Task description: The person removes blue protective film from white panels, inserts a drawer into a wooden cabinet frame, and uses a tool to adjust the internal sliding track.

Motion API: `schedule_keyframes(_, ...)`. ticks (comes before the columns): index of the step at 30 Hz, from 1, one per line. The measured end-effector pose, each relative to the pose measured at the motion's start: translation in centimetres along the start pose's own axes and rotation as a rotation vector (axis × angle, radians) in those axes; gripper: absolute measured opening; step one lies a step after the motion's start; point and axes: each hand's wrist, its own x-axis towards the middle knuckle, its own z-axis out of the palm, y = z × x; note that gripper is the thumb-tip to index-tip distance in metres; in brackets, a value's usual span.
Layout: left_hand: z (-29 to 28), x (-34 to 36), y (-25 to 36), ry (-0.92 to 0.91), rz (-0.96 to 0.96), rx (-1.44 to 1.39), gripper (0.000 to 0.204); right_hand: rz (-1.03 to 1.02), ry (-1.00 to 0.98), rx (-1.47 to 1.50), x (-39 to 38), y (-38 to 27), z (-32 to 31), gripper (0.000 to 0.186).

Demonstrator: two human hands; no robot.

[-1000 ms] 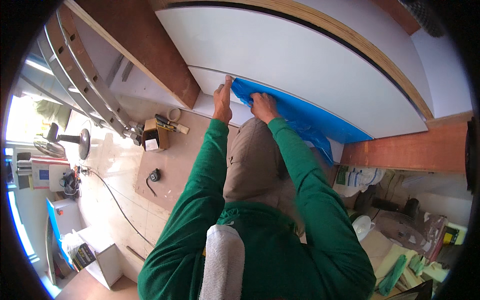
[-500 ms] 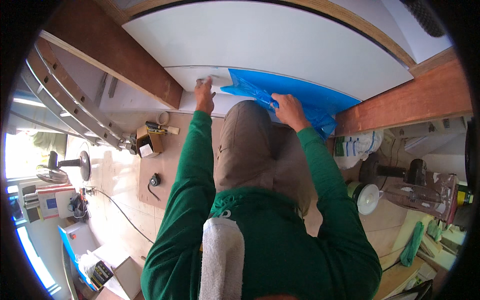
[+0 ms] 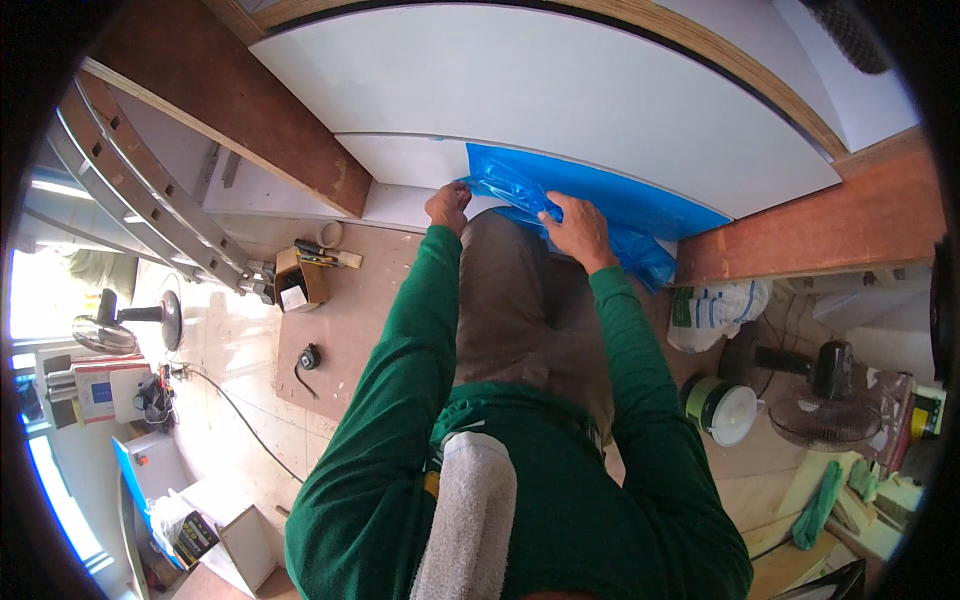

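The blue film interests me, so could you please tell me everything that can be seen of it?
The film looks like thin, shiny blue plastic. A smooth, flat part covers most of the lower panel, leaving that panel's left end white and reaching the brown board at the right. The rest is loose and crumpled, hanging in folds below. The right hand grips a bunch of it; the left hand is at its left end, its hold unclear.

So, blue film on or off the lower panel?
Partly off: lower panel is bare white at left; blue film is crumpled at the right hand but lies flat farther right.
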Motion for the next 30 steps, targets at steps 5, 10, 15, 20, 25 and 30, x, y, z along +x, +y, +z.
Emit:
schedule_keyframes(5,-0.3,-4.4,-1.0,-0.243,0.352,1.012,0.019,0.095,-0.089,0.01,3.4,-1.6,2.2,0.08)
schedule_keyframes(10,1.1,-5.7,-1.5,-0.132,0.504,1.048,0.03,0.141,-0.146,0.036,8.6,-4.1,6.6,0.099)
schedule_keyframes(15,-0.2,-7.1,0.5,-0.349,0.365,0.985,0.026,0.309,-0.115,0.045,10.4,-5.0,9.7,0.089)
schedule_keyframes(20,1.0,-11.3,6.1,-0.228,0.565,0.692,0.025,0.265,0.009,0.071,9.4,-2.9,11.3,0.065)
schedule_keyframes(25,7.2,-14.1,10.1,-0.247,0.408,0.448,0.034,0.253,0.109,0.14,9.6,-0.1,11.7,0.045)
schedule_keyframes(30,6.5,-12.0,10.4,-0.261,0.513,0.402,0.03,0.257,-0.01,0.176,9.9,0.7,11.6,0.057)
